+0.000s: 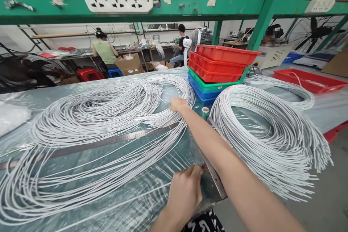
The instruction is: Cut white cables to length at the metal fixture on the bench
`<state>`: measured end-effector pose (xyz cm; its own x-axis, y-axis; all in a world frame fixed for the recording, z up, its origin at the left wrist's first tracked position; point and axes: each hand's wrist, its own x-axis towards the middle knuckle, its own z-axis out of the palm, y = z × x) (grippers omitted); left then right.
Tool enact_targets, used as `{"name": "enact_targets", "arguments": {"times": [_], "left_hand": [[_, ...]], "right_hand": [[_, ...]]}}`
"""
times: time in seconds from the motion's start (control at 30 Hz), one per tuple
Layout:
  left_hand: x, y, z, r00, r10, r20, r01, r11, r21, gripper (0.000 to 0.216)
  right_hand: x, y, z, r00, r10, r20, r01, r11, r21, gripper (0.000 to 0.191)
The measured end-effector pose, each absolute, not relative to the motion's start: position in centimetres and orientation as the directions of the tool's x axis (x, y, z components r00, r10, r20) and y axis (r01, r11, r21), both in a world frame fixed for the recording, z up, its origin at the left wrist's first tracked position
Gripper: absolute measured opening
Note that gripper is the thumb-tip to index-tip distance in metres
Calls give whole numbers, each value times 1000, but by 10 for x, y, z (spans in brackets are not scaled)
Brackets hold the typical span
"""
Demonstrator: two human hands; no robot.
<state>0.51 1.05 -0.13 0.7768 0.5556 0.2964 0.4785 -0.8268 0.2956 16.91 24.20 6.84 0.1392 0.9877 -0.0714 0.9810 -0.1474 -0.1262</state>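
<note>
My left hand (185, 189) is closed in a pinch low in the head view, beside a metal plate (214, 177) at the table's near edge. A single white cable (130, 202) runs in from the left up to this hand. Stretched far forward, my right hand (178, 104) has its fingers curled over a ring of white cables (187, 92); whatever they grip is hidden. Left of it lies a large tangled coil of white cable (95, 112). Looser cable loops (108, 185) curve across the near table. A long steel ruler (119, 138) passes under some cables.
Another thick cable coil (272, 123) lies right of my forearm, its cut ends over the edge. Stacked red, green and blue trays (223, 63) stand behind a tape roll (205, 110). A red tray (310, 81) sits further right. A green shelf beam (190, 5) crosses above; two people sit beyond.
</note>
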Motion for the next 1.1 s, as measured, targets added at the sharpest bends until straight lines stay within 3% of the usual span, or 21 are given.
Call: {"name": "enact_targets", "arguments": {"times": [0.43, 0.57, 0.63, 0.73, 0.83, 0.9, 1.0, 1.1], "left_hand": [[5, 12, -3, 780, 569, 262, 476, -810, 342, 24], [3, 12, -2, 771, 586, 248, 449, -777, 441, 24], [0, 10, -2, 764, 584, 274, 391, -757, 523, 23], [-8, 5, 0, 712, 568, 413, 260, -760, 596, 19], [-24, 2, 12, 579, 502, 642, 167, -844, 510, 16], [-38, 4, 25, 440, 466, 768, 227, -885, 407, 19], [-60, 4, 42, 316, 395, 863, 375, -887, 269, 23], [-72, -5, 43, 319, 300, 899, 404, -901, 157, 22]], "right_hand": [[169, 240, 70, 134, 987, -84, 980, -144, -135, 35], [173, 241, 68, 117, 992, -57, 980, -124, -153, 32], [173, 240, 72, 76, 993, -88, 973, -93, -210, 28], [163, 230, 88, -88, 979, -183, 910, 5, -414, 27], [136, 197, 111, -322, 923, -211, 843, 177, -508, 30], [114, 161, 125, -517, 795, -317, 767, 265, -584, 37], [86, 102, 137, -712, 516, -476, 622, 149, -768, 50], [73, 62, 133, -728, 459, -509, 569, -9, -822, 58]]}}
